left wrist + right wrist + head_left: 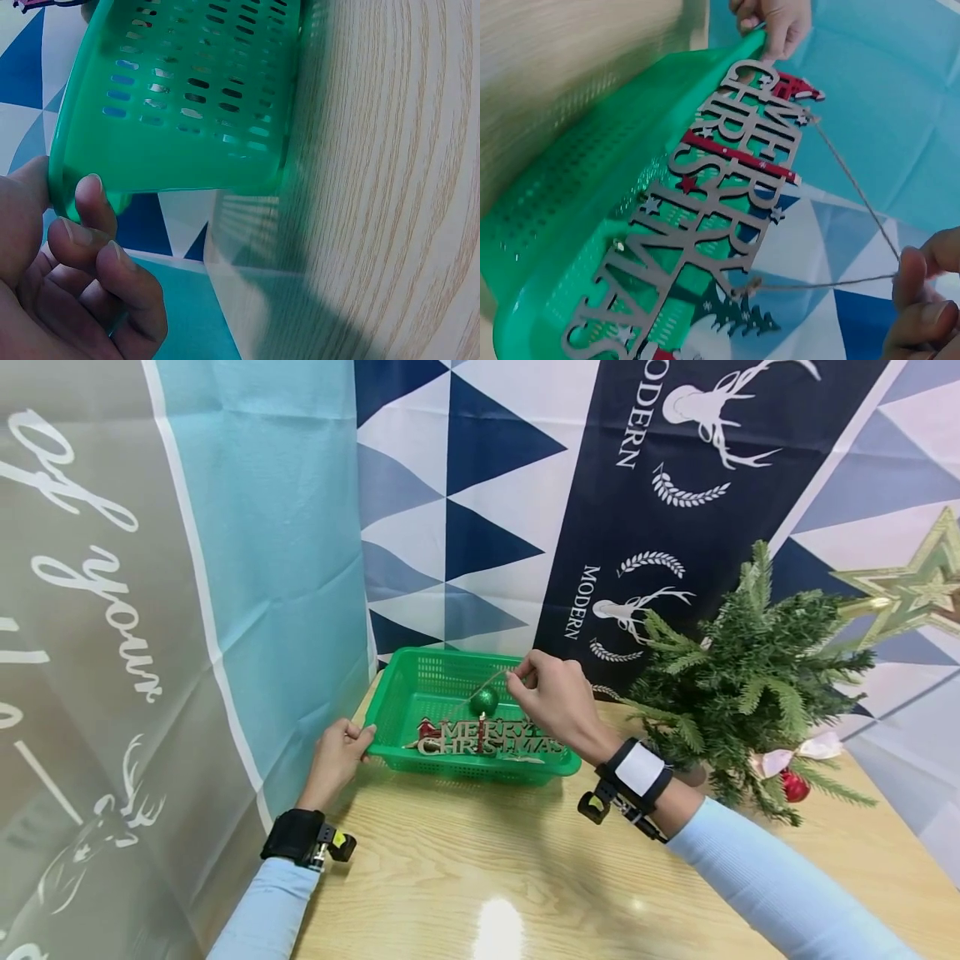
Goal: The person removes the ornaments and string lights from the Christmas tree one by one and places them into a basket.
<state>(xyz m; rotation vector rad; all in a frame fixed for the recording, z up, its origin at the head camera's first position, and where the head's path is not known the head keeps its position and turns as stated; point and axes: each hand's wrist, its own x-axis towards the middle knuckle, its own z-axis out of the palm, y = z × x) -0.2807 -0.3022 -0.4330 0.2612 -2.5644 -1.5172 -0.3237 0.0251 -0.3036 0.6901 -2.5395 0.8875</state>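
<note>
My right hand (553, 695) pinches a thin twine loop (856, 190) between thumb and fingertips. From the twine hangs a wooden "Merry Christmas" sign (481, 735) with a red band, small stars and a green tree cutout (739, 315). The sign is tilted at the green plastic basket (392, 693), overlapping its inside in the head view. My left hand (339, 758) grips the basket's near left corner, thumb over the rim and a finger beneath it in the left wrist view. A glittery green ball ornament (483, 700) shows behind the sign.
On the right of the wooden table (450, 868) stands a small Christmas tree (750, 693) with a gold star (926, 589) and a red ball (795, 786). Patterned cloth (480, 510) hangs close behind the basket, and more cloth (262, 527) hangs on the left.
</note>
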